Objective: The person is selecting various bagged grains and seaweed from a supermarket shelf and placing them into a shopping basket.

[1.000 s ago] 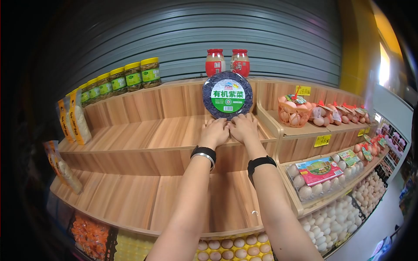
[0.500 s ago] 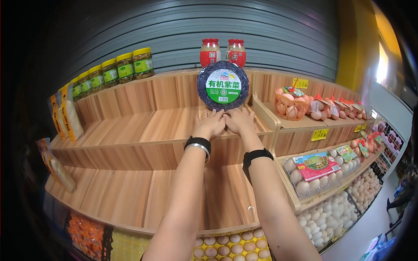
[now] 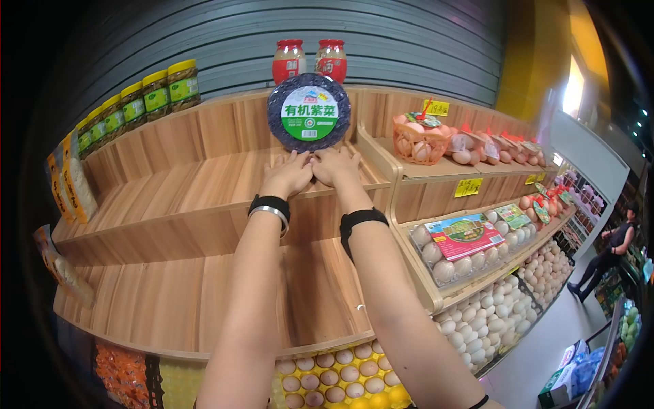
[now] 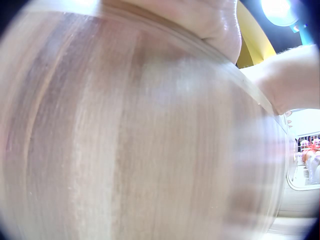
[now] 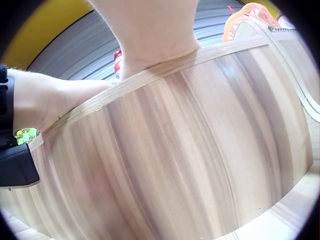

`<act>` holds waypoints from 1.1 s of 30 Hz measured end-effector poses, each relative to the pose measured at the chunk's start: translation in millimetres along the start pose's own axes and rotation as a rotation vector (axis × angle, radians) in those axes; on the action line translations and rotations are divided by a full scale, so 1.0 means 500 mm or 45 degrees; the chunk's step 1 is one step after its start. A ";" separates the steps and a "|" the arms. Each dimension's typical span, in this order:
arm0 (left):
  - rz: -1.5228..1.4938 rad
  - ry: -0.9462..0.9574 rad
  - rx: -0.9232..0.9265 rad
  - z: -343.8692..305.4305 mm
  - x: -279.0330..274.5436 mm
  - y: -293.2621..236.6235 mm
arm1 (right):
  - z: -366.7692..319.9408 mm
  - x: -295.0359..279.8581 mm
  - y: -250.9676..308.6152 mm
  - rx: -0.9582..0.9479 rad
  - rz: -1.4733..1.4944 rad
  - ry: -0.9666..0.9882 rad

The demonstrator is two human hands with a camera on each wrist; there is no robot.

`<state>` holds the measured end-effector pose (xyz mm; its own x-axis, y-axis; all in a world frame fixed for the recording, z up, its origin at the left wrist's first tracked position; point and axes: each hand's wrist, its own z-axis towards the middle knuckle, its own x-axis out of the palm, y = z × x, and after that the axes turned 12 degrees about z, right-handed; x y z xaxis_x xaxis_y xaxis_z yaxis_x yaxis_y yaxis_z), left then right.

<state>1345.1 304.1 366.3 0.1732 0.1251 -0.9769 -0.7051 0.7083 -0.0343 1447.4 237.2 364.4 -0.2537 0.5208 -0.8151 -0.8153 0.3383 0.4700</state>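
A round, dark pack of dried seaweed point(image 3: 309, 112) with a green and white label stands upright on the upper wooden shelf point(image 3: 170, 184), near its back board. Just in front of it my left hand point(image 3: 289, 174) rests on the shelf with fingers spread. My right hand point(image 3: 336, 167) lies close beside it, also with fingers extended, fingertips near the pack's lower edge. Neither hand grips anything. Both wrist views show the heels of my hands on the shelf's front edge, the left hand point(image 4: 200, 20) and the right hand point(image 5: 155, 45), with fingers hidden.
Two red-lidded jars point(image 3: 331, 63) stand behind the pack. Yellow-lidded jars point(image 3: 182, 85) line the top left, with bagged goods point(image 3: 75, 180) below. On the right are an orange egg basket point(image 3: 420, 141) and a boxed egg carton point(image 3: 466, 242). Beyond, a person point(image 3: 613, 252) stands in the aisle.
The head view has turned right, so the shelves appear further left and a person in the aisle comes into sight. Hands and seaweed pack keep nearly the same places on the shelf.
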 end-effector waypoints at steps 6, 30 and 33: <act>-0.391 -0.349 -0.018 -0.001 0.010 0.019 | -0.028 -0.024 0.012 0.028 0.142 -0.230; 0.320 -0.664 0.844 -0.376 -0.134 0.106 | -0.050 -0.003 -0.001 -0.324 0.201 -0.627; 0.621 -0.471 1.127 -0.519 -0.194 0.062 | -0.050 0.011 -0.011 -0.477 0.195 -0.643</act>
<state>1128.1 133.5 405.2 0.3099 0.6276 -0.7142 -0.0319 0.7576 0.6520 1437.2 218.5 349.0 -0.1794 0.8772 -0.4454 -0.9389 -0.0175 0.3438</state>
